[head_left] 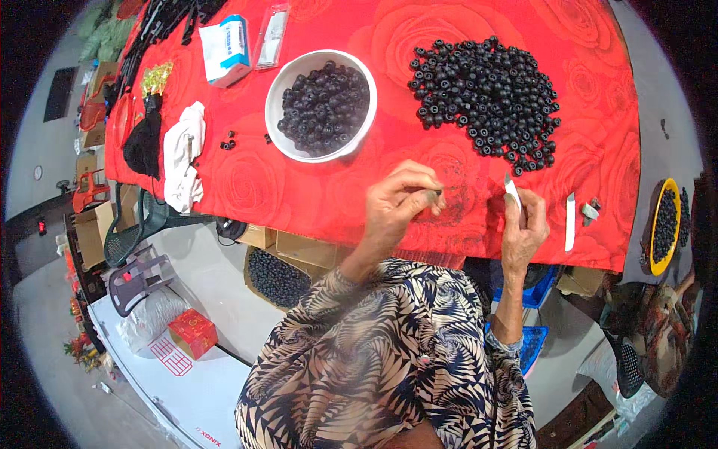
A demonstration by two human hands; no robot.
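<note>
My left hand [404, 198] is raised over the front of the red tablecloth, thumb and fingers pinched together. A small dark piece [436, 194] shows at the thumb tip, mostly covered by the fingers. In my right hand [526, 224] is a small white-handled knife [512, 193], its blade pointing away from me. Just beyond that hand spreads a big heap of black round parts with holes [490, 97]. A white bowl [274, 127] of similar black parts stands to the left of it. Between the hands, dark crumbs [455, 179] are scattered on the cloth.
Right of my right hand lie another white strip-like tool [570, 224] and a small greyish object [591, 211]. Leftward are a white cloth [185, 153], a tissue pack [225, 52] and a few loose black parts [228, 141]. A yellow-rimmed tray [656, 254] holds more at far right.
</note>
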